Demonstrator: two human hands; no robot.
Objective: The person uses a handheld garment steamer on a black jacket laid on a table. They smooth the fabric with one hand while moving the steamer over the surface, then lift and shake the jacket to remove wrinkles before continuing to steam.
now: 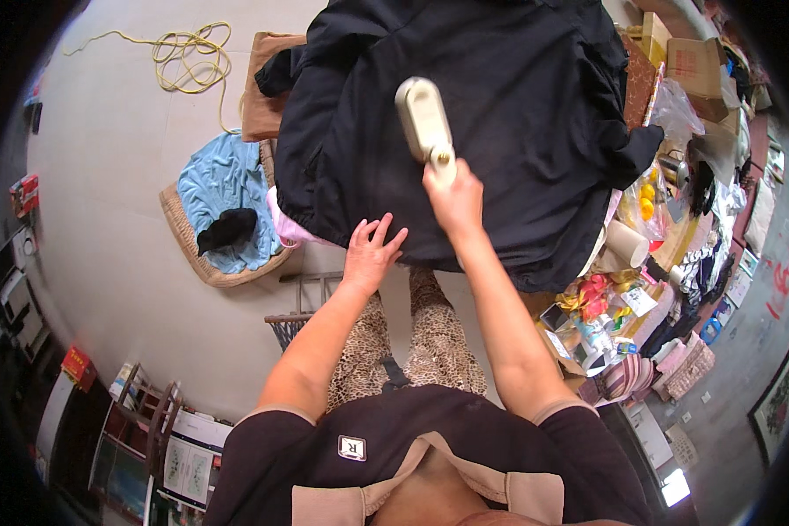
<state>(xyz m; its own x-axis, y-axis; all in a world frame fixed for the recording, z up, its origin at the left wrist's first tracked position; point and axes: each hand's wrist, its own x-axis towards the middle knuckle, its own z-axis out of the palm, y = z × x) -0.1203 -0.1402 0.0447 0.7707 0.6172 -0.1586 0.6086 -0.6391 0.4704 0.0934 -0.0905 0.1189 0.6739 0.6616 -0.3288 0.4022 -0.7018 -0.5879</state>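
A black jacket [526,125] lies spread out in front of me, one sleeve out to each side. My right hand [455,200] grips the handle of a cream handheld garment steamer [426,118]. The steamer's head points away from me over the middle of the jacket and looks slightly blurred; whether its face touches the cloth I cannot tell. Near the jacket's hem, my left hand [371,253] has its fingers spread on the black fabric and holds nothing. Pink cloth [292,223] shows from under the jacket's left edge.
At left, a woven chair [210,276] holds a light-blue cloth [217,171] and a black item [229,230]. A yellow cord [191,59] lies coiled on the floor. Cardboard boxes [693,69], plastic bags [676,112], a white cylinder [626,243] and fruit [645,200] crowd the right side.
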